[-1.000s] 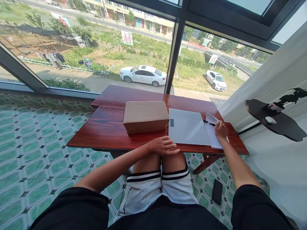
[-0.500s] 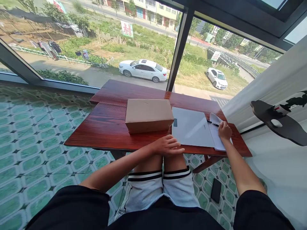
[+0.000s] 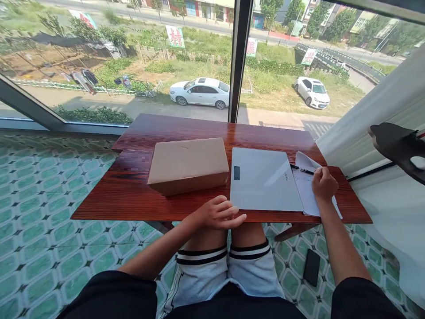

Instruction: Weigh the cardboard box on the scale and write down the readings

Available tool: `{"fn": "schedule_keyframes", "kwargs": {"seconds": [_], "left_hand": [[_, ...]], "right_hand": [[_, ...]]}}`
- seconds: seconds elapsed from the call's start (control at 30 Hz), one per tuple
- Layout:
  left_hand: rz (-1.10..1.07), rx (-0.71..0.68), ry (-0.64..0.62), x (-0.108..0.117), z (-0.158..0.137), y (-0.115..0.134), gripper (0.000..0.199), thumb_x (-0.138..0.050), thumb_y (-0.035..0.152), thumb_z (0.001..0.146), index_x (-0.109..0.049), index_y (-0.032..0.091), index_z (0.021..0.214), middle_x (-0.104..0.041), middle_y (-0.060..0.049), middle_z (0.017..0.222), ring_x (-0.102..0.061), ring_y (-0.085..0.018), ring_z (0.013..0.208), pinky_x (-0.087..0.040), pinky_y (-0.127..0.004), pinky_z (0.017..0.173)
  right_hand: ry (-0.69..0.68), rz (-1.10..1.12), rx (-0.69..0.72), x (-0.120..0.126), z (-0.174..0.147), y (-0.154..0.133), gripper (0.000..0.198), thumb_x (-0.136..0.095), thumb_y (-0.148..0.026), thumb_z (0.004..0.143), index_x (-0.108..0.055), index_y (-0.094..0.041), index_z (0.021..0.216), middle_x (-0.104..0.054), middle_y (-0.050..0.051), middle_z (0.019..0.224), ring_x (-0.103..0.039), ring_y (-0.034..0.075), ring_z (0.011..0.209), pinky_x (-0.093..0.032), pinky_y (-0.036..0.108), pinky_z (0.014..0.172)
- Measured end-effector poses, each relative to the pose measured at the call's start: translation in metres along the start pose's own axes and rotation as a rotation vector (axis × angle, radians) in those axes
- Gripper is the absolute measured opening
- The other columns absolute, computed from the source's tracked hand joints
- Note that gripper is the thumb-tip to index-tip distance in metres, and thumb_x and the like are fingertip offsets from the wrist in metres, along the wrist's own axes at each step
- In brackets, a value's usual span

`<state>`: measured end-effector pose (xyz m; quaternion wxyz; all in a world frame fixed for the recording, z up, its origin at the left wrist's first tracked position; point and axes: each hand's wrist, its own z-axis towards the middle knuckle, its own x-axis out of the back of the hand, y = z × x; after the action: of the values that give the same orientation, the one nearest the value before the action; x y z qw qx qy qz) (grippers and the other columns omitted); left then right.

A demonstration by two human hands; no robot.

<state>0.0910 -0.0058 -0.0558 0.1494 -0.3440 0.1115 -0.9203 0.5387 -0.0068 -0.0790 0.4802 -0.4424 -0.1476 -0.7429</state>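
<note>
What changes just now is mainly the view: compared with a half second ago, it tips lower, so the table [image 3: 109,195] looks nearer. A thin strip of table now shows between the box [image 3: 189,164] and the flat grey board [image 3: 262,190] (it may be a closed laptop, I cannot be sure), while before these two seemed to meet. Whether the box really moves, I cannot tell. For the writing work this seems to mean little: the pen [image 3: 308,171] and the paper [image 3: 307,195] remain together at the right of the board.

The right hand [image 3: 325,184] is a narrow, folded fist on the right part of the paper. The pen goes into it from the upper left and appears to be held; its tip is hidden. The right forearm [image 3: 341,243] rises from the lower right.

The left hand [image 3: 217,214] holds nothing. It lies palm down at the near edge of the table, above the knees, with loosely bent fingers pointing right, a little apart. The fingertips reach the near left corner of the board, but contact is not clear.
</note>
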Motion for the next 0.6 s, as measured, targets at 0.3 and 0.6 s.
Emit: {"fn": "schedule_keyframes", "kwargs": {"seconds": [0.3,0.6], "left_hand": [[0.03,0.035,-0.032,0.0037,0.0075,0.001,0.031,-0.067,0.013,0.074,-0.061,0.025,0.102,-0.056,0.004,0.079,-0.047,-0.01,0.073,-0.037,-0.029,0.069],[0.004,0.021,-0.043,0.0017,0.0092,-0.0009,0.03,-0.069,0.018,0.075,-0.061,0.021,0.104,-0.06,0.003,0.08,-0.05,-0.01,0.072,-0.037,-0.029,0.066]], "right_hand": [[0.155,0.09,0.024,0.0085,0.0006,0.0046,0.029,-0.038,-0.029,0.09,-0.06,-0.017,0.074,-0.061,0.008,0.064,-0.038,0.015,0.051,-0.023,0.029,0.057],[0.086,0.105,0.002,0.0074,-0.0023,0.0049,0.029,-0.038,-0.028,0.087,-0.059,-0.016,0.073,-0.06,0.009,0.063,-0.037,0.015,0.051,-0.023,0.03,0.058]]}}
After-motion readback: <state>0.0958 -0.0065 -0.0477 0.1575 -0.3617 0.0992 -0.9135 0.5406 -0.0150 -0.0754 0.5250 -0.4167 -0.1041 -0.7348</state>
